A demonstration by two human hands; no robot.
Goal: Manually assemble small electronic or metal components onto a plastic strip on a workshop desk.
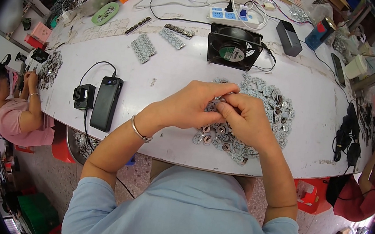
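Above a heap of small grey-white metal parts [283, 115], my two hands meet at the fingertips. My left hand [188, 105] reaches in from the left with thumb and fingers closed toward the other hand, and a metal bangle [138, 129] circles its wrist. Thumb and bent forefinger press together on my right hand [252, 120]. Whatever sits between the fingers is too small and covered to name. Some heap pieces, such as a round-centred part [226, 146], show dark or coppery discs. The hands hide the middle of the heap.
Left of my hands lie a black power bank [105, 104] and a cabled small black device [84, 96]. Beyond stand a black fan [233, 48], a power strip [233, 17], a dark box [289, 38] and blocks of parts [143, 48]. People sit at left [23, 113] and right [361, 197].
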